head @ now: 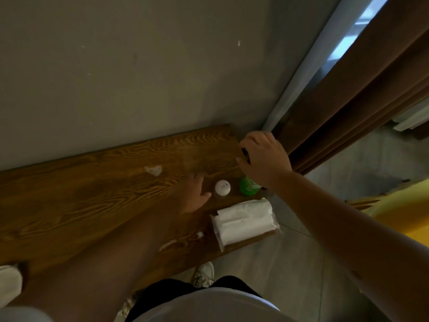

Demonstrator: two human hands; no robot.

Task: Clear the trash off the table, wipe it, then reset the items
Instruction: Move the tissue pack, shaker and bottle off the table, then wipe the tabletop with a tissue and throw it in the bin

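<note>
A dark wooden table (97, 182) runs along the grey wall. My left hand (196, 194) lies open on it, fingers spread, right beside a white shaker with a perforated lid (222, 188). My right hand (263, 156) hovers over the table's far right corner, fingers curled on a small dark object that is mostly hidden. Under that wrist stands a green bottle (248, 187). A pack of white paper napkins in clear wrap (246, 221) lies at the table's right end. A crumpled scrap of white paper (153, 169) rests mid-table, and white smears (199, 234) mark the near edge.
Brown curtains (348, 112) hang just right of the table beside a window frame. A yellow rounded object (394, 219) sits on the floor at right. A white thing (9, 284) shows at the lower left edge. My shoes (204, 274) stand on grey floor tiles.
</note>
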